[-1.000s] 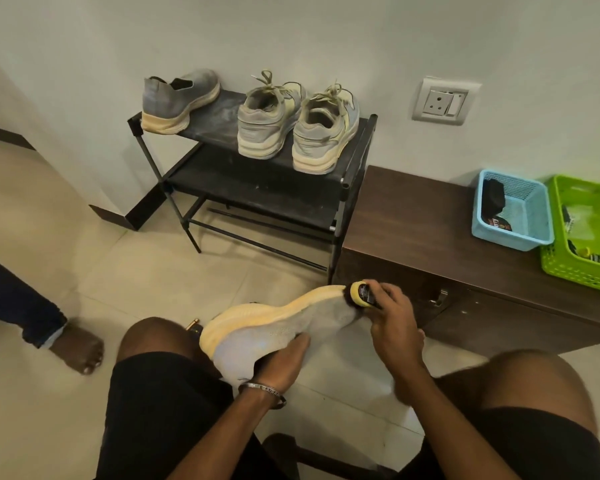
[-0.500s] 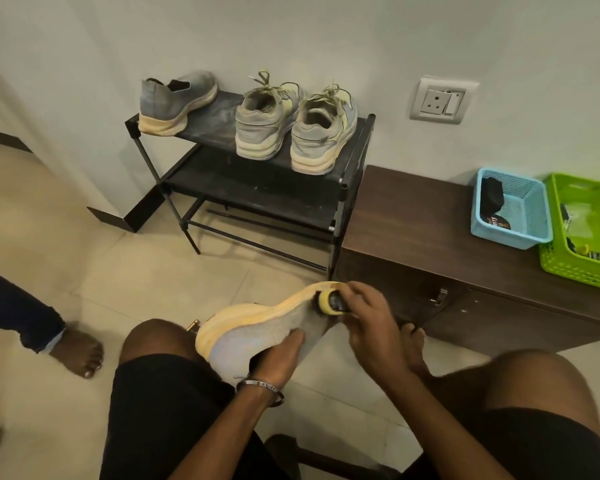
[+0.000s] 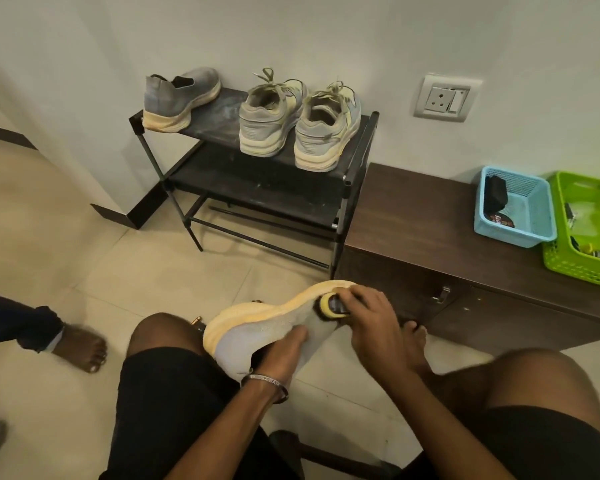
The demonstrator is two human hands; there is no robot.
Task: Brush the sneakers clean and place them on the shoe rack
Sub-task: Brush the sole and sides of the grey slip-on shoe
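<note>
Head view, looking down past the person's knees. The left hand [image 3: 284,351] grips a grey knit sneaker [image 3: 257,327] by its collar, fingers curled over the fabric upper; the shoe lies tilted on its side above the lap, its thick, ridged pale-yellow sole turned upward. The right hand [image 3: 371,317] is curled around a small brush [image 3: 331,304] with a yellow rim and dark body, held against the toe end of the upper, just below the sole edge. A thin metal bangle [image 3: 267,382] circles the left wrist.

Behind, a black metal-framed shoe rack [image 3: 257,181] with two dusty, flat shelves stands against a white wall. Its top shelf carries a matching grey knit sneaker on the rack [image 3: 179,98] at the left and a pair of laced grey sneakers [image 3: 298,123], heels toward the camera, at the right. Touching the rack's right side is a low, dark wood-grain desk [image 3: 413,230] bearing a blue plastic mesh basket [image 3: 530,233] and, just beside it, a green mesh basket [image 3: 582,268]. A white wall socket [image 3: 444,98] sits above. The floor [image 3: 84,254] is glossy beige tile; another person's bare foot [image 3: 80,348] rests on it at the left.
</note>
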